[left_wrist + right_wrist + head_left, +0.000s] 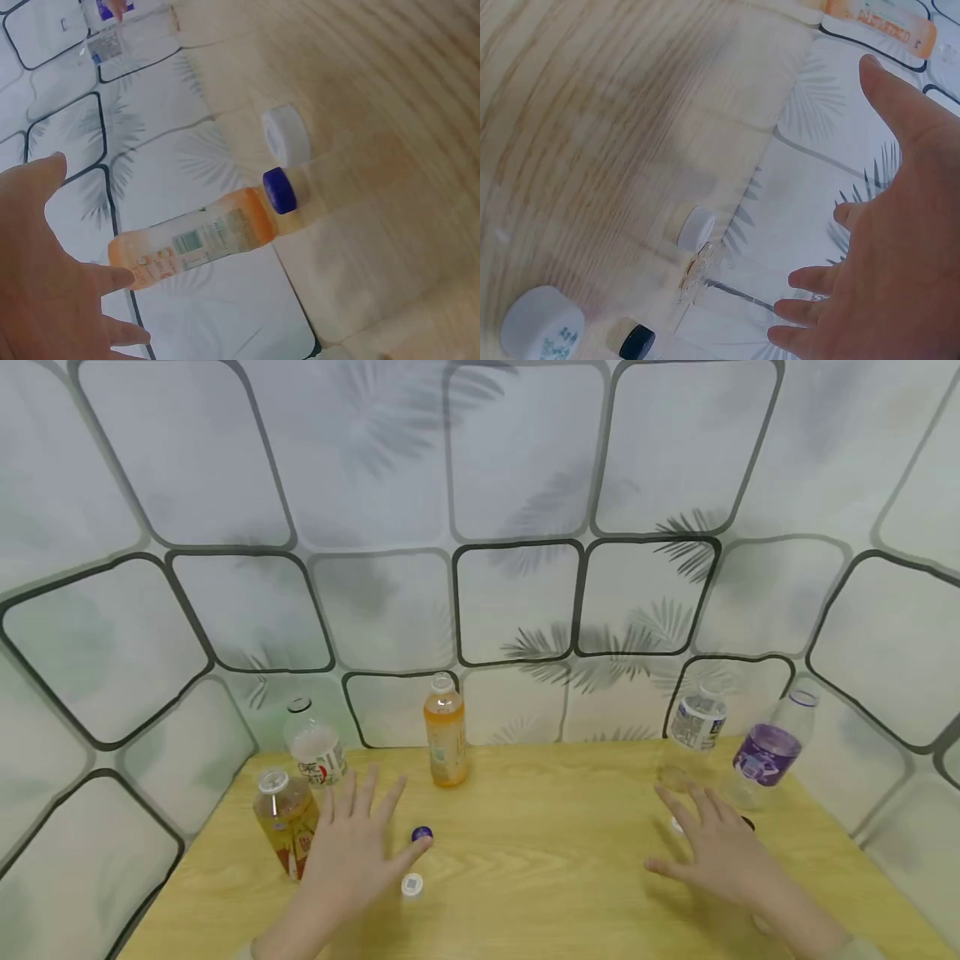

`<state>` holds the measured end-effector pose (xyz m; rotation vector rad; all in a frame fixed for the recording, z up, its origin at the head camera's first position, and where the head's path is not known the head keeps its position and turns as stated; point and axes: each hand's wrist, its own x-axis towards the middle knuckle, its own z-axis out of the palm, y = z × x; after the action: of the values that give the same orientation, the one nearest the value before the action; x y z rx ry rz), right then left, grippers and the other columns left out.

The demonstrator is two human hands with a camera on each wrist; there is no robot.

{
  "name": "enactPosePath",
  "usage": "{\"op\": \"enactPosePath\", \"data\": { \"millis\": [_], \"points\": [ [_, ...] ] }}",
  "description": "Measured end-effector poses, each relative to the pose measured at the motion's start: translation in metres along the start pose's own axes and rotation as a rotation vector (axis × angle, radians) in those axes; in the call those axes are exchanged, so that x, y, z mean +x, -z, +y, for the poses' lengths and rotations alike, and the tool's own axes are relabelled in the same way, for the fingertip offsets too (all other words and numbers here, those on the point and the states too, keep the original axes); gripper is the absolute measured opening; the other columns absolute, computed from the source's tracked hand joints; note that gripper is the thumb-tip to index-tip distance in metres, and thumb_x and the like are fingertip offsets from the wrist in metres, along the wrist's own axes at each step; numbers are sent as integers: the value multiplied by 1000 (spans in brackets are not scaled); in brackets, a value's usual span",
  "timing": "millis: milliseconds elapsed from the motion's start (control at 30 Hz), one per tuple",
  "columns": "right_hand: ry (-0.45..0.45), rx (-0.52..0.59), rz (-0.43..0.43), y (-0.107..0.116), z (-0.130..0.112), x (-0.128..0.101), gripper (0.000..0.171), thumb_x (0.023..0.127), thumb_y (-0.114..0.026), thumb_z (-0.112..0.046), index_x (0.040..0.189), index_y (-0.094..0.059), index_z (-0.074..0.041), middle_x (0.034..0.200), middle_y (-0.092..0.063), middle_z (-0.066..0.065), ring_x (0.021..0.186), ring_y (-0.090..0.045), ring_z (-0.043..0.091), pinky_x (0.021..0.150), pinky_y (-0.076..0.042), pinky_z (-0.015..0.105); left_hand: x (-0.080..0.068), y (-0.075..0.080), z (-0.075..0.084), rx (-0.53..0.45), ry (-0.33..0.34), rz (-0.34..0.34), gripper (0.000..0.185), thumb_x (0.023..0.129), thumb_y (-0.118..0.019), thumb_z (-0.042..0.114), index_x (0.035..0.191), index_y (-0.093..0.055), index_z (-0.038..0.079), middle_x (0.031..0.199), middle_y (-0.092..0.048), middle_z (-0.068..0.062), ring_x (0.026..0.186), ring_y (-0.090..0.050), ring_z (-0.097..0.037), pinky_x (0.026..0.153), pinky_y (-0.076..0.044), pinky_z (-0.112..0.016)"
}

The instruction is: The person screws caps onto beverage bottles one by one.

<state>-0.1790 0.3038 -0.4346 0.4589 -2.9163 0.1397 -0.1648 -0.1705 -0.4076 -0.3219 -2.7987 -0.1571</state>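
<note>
Fingers spread wide, my left hand [352, 852] holds nothing and hovers above the table's left side. Near its thumb lie a blue bottle cap [422, 835] and a white cap [412, 885]. Left of it stands a bottle of amber drink [288, 822], with a clear labelled bottle [317, 756] behind. An orange bottle [446, 739] stands at the back. My right hand [720, 852], also spread and holding nothing, is over the right side. Beyond its fingers are a clear bottle [697, 722] and a purple-labelled bottle [768, 753]. A white cap [697, 229] and black cap [637, 343] lie close by.
A larger-looking white cap [542, 324] lies on the table in the right wrist view, partly hidden by my right forearm in the head view. The wooden table [547, 860] meets a patterned wall covering [517, 602] at the back and both sides.
</note>
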Motion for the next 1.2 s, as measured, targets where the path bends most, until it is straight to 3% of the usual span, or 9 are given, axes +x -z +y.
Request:
{"op": "enactPosePath", "data": {
  "millis": [300,567,933,1067,1200],
  "points": [
    [-41,35,-25,7,0,3,106,84,-79,-69,162,-40,-8,156,-40,41,136,-44,68,100,-45,81,10,21,-1,26,-25,14,85,98,-57,73,164,-42,21,168,-38,-26,155,-32,-54,126,-26,-73],
    [-19,26,12,5,7,7,110,86,-78,-66,167,-27,-13,151,-45,42,132,-48,67,100,-46,81,22,43,-4,36,-18,34,86,98,-57,72,165,-40,22,169,-36,-25,156,-33,-52,127,-25,-71],
    [6,27,48,13,10,15,104,83,-83,-61,159,-38,-6,142,-57,37,122,-59,61,98,-49,77,33,76,-14,20,17,37,83,102,-56,66,165,-38,16,167,-37,-29,155,-33,-54,127,-22,-72],
    [6,27,43,15,11,17,105,83,-84,-61,158,-40,-4,140,-58,38,120,-60,61,98,-49,77,32,84,-22,1,44,80,82,101,-61,61,163,-40,11,161,-43,-32,149,-40,-54,125,-27,-73],
    [-8,30,25,17,14,19,102,84,-84,-58,158,-41,-2,138,-58,41,118,-60,63,97,-50,77,30,88,-33,-9,42,174,80,99,-67,54,158,-45,5,155,-49,-34,140,-48,-57,120,-36,-72]
  ]
}}
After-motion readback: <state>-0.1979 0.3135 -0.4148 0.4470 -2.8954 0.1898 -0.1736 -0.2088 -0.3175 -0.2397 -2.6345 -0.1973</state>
